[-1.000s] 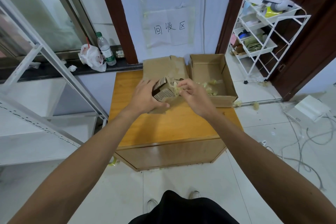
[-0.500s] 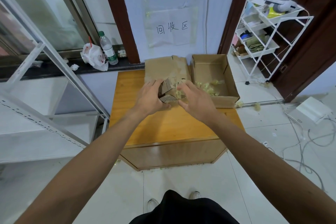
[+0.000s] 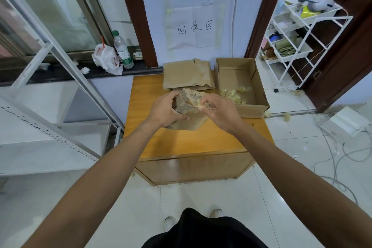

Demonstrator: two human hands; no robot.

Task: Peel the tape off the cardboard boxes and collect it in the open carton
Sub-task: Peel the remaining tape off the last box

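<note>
On the wooden cabinet top (image 3: 191,141), mid-peel. Left hand (image 3: 167,109) grips the small crumpled cardboard box (image 3: 188,99), fingers wrapped round its left side, holding it just above the surface. Right hand (image 3: 219,110) pinches a yellowish tape strip (image 3: 200,104) between thumb and forefinger. Change vs half a second ago: right hand was bunched over the box, and has now drawn back to the right with the strip lifted. One end looks still stuck to the box, so not free yet. Open carton (image 3: 249,109) sits just right of that hand, tape scraps (image 3: 233,94) already inside. Flattened cardboard (image 3: 188,74) behind looks done.
</note>
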